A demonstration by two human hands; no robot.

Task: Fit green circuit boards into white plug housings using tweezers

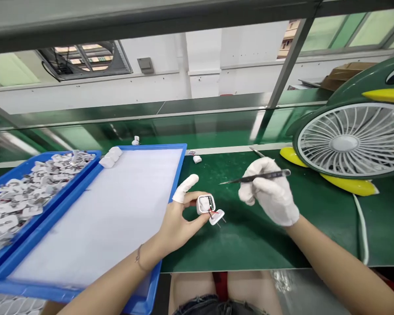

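Between the thumb and fingers of my left hand [180,218] is a small white charger housing [203,204], its open side showing a green circuit board. A white plug cover with two metal pins [217,217] hangs from it by red and black wires. A white finger cot covers one raised finger of that hand. In a white glove, my right hand [272,192] grips dark tweezers [256,177], whose pale tip points left, above and to the right of the housing without touching it.
A blue tray [180,175] lined with white stands left, several white housings [110,157] at its far corner. Beside it, another blue tray [96,154] holds heaped white parts. A green fan [344,142] with yellow feet stands right, its cable [361,227] running forward. One white piece [197,159] lies behind my hands.
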